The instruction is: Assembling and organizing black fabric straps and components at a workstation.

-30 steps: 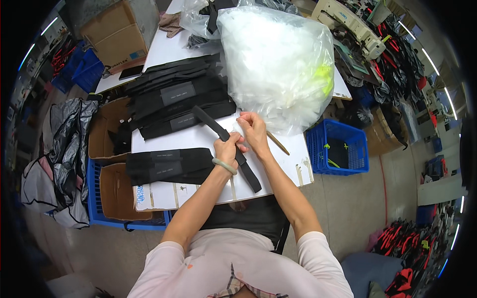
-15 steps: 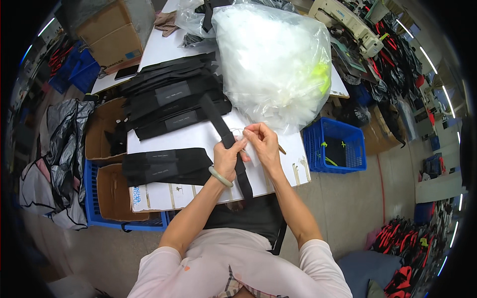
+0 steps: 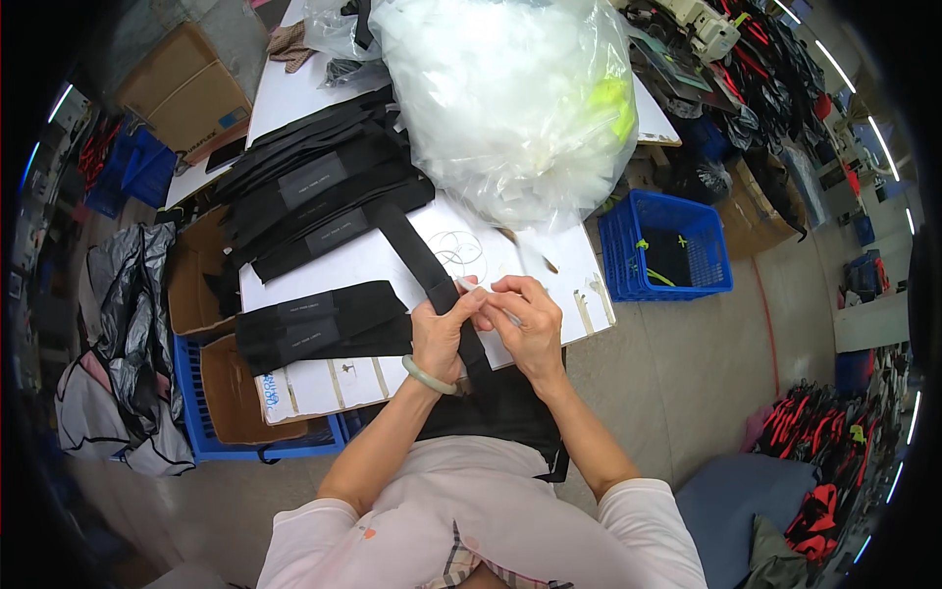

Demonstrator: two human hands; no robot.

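Observation:
A long black fabric strap (image 3: 410, 253) runs aslant over the front of the white table, and my left hand (image 3: 438, 342) is closed around its lower part. A pale bracelet circles that wrist. Just to the right, my right hand (image 3: 530, 329) pinches a small, thin white piece (image 3: 502, 312) against the left fingertips; its far side is hidden by the fingers, and I cannot make out its kind. Thin looped strands (image 3: 458, 253) lie on the table beyond my hands. Left of them is a short stack of black straps (image 3: 358, 316) with a dark grey band around it.
Larger stacks of banded black straps (image 3: 339, 211) lie farther back. A big clear bag (image 3: 510, 108) of white material fills the table's far side. A blue crate (image 3: 667, 287) stands at right, cardboard boxes (image 3: 238, 398) at left. A brown-tipped tool (image 3: 550, 265) lies near the right edge.
The whole view has shifted a little. My right hand has turned and its fingers have closed in over the white piece, which showed more fully before. My left hand keeps the strap.

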